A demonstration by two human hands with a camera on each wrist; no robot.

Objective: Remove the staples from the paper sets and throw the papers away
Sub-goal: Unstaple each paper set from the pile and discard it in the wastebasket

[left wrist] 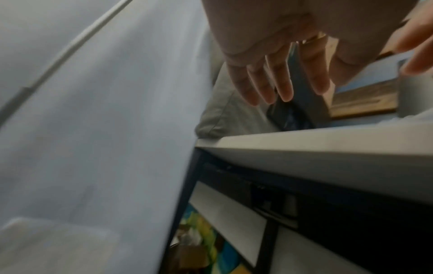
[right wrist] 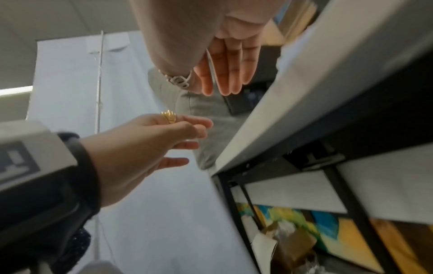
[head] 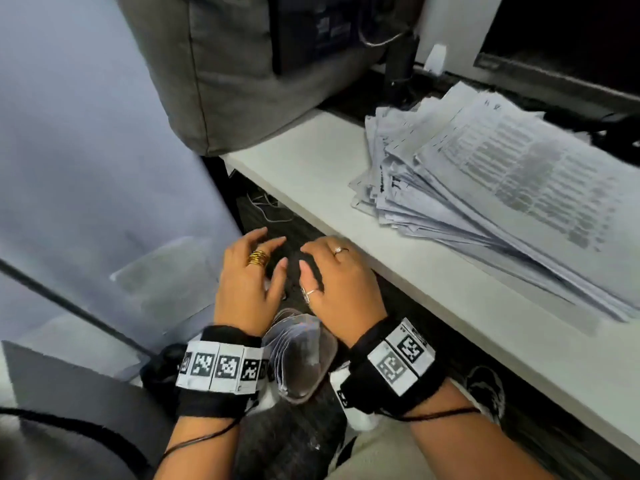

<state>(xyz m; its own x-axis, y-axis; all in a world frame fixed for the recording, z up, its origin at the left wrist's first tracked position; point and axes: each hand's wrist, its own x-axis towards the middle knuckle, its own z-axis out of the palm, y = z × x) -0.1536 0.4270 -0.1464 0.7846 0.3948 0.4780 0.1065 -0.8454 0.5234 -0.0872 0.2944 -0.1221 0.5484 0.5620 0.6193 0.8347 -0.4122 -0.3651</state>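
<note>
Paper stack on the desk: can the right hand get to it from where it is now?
Probably yes. The right hand hangs open and empty just below the desk edge, with the paper stack up and to its right. Nothing sits between them on the bare desktop; the hand only has to rise over the edge.

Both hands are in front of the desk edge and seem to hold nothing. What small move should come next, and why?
Probably reach the right hand up and right to the paper stack on the desk and take the top stapled set. Both it and the left hand hover open and empty below the desk edge, and the stack lies untouched.
</note>
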